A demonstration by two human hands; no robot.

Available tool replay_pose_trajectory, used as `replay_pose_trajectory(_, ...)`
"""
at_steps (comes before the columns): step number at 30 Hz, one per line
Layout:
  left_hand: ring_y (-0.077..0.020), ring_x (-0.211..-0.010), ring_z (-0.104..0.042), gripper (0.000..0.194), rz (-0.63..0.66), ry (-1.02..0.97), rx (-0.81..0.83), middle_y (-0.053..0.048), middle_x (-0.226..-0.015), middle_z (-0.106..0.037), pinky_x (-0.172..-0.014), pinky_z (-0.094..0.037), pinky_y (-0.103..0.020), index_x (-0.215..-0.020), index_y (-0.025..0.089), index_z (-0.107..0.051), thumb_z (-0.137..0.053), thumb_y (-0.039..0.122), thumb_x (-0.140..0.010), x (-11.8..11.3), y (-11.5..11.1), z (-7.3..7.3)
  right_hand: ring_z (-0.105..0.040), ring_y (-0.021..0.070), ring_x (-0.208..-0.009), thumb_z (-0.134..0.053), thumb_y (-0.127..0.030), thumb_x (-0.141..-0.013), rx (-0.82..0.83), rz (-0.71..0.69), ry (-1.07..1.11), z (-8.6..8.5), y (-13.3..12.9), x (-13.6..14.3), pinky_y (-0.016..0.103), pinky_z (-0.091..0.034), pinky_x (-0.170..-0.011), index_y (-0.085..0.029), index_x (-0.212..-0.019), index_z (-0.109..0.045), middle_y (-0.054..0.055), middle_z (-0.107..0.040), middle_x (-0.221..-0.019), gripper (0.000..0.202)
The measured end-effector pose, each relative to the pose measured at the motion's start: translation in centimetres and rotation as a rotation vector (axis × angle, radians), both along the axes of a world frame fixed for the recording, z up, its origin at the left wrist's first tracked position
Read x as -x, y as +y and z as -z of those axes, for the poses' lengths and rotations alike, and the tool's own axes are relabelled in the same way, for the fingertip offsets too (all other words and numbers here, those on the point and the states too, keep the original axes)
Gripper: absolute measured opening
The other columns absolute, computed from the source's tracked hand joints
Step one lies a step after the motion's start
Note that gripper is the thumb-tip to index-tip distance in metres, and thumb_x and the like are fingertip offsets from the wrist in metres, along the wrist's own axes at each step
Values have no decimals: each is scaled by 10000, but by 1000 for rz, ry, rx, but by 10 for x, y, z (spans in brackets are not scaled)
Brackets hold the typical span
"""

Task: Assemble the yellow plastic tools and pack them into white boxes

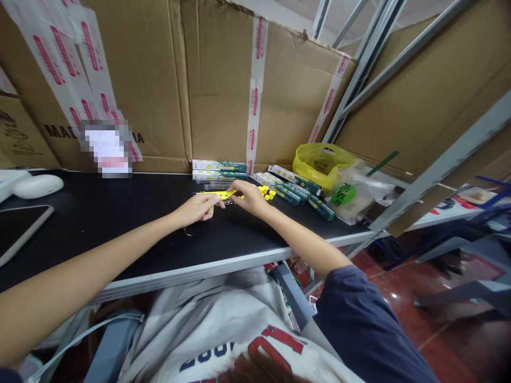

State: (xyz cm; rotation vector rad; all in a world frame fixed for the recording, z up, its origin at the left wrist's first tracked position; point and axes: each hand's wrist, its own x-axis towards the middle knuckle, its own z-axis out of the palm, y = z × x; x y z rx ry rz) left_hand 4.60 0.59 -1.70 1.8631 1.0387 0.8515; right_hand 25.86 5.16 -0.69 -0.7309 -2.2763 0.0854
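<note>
Over the black tabletop (139, 213), my left hand (198, 207) pinches a slim yellow plastic piece (222, 194) between thumb and fingers. From the other side, my right hand (250, 198) closes its fingertips on the far end of that same piece. What kind of object it is cannot be made out at this size. Just beyond my right hand lies a cluster of small yellow parts (266, 192). Small metal links or rings (228, 201) show between my hands, partly hidden by my fingers. A thin metal ring (187, 232) is below my left wrist.
Slim green-and-white boxes (219, 174) are stacked at the back, with several more boxes (297, 186) on the right. Beside them stand a yellow plastic bag (319, 162) and a clear bag (351, 199). A tablet-like device (24, 229) lies left. Cardboard (219, 80) walls the back.
</note>
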Motion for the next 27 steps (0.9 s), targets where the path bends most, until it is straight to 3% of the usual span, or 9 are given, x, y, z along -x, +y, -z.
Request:
replay_pose_trajectory(8,-48,-373,-437,276,-31,-119,66,23,-671,-567,-313,-298,-158,-876,174,-599,-592,450,-864,2,5,1,-597,159,-809,-589,-141,-862,-66,45,-83,-3,7,-5,254,-449,-744,-163,-939,-654,47,-665,-876,103)
replay_pose_trajectory(10,-49,-388,-467,271,-68,-157,65,15,-700,-584,-315,-324,-157,-847,173,-587,-607,443,-859,2,6,1,-596,160,-817,-607,-182,-883,-84,115,-107,-9,13,-12,256,-445,-751,-161,-979,-663,53,-670,-889,113)
replay_pose_trajectory(13,-50,-398,-486,254,-125,-203,70,9,-721,-594,-318,-338,-156,-841,167,-588,-623,418,-851,2,6,-1,-607,170,-839,-615,-193,-882,-83,330,-147,-22,22,-30,255,-428,-745,-165,-976,-677,50,-680,-881,117)
replay_pose_trajectory(19,-42,-404,-481,188,-217,-255,85,11,-733,-590,-327,-339,-152,-888,151,-627,-620,335,-852,2,4,-5,-651,205,-895,-611,-287,-883,178,765,-354,-47,29,-74,261,-425,-702,-170,-939,-707,84,-726,-981,161)
replay_pose_trajectory(27,-44,-406,-487,184,-255,-264,87,16,-732,-601,-331,-336,-152,-853,155,-602,-642,333,-826,2,3,-5,-671,243,-1002,-696,-378,-829,399,881,-580,-52,24,-83,289,-479,-749,-185,-949,-719,96,-732,-1093,229)
